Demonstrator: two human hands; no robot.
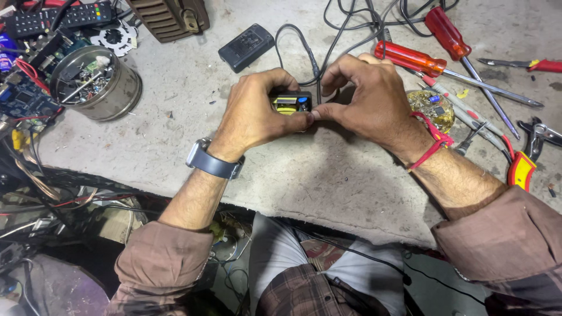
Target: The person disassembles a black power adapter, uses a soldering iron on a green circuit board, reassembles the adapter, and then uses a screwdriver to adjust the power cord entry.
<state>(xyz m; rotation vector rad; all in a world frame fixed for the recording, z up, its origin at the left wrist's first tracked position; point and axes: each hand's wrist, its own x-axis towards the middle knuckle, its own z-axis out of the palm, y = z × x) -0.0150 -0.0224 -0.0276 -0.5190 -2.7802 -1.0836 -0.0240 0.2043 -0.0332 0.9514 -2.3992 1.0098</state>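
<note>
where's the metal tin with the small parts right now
In the head view the metal tin stands at the upper left of the bench, left of the left hand, beside a blue circuit board and below a remote.

Two red-handled screwdrivers, one metal tin of parts, one remote control, one black adapter cover.

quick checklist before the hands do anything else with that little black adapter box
1. Both hands on the box: left hand and right hand grip the open adapter box from either side: ok.
2. Box supported: it sits low over the concrete bench; contact cannot tell.
3. Insides exposed: yellow part visible: ok.
4. Cable unplugged at its far end: cannot tell.
5. Tools near: red screwdrivers lie right of the hands: ok.
6. Black cover lies apart, behind the hands: ok.
</note>
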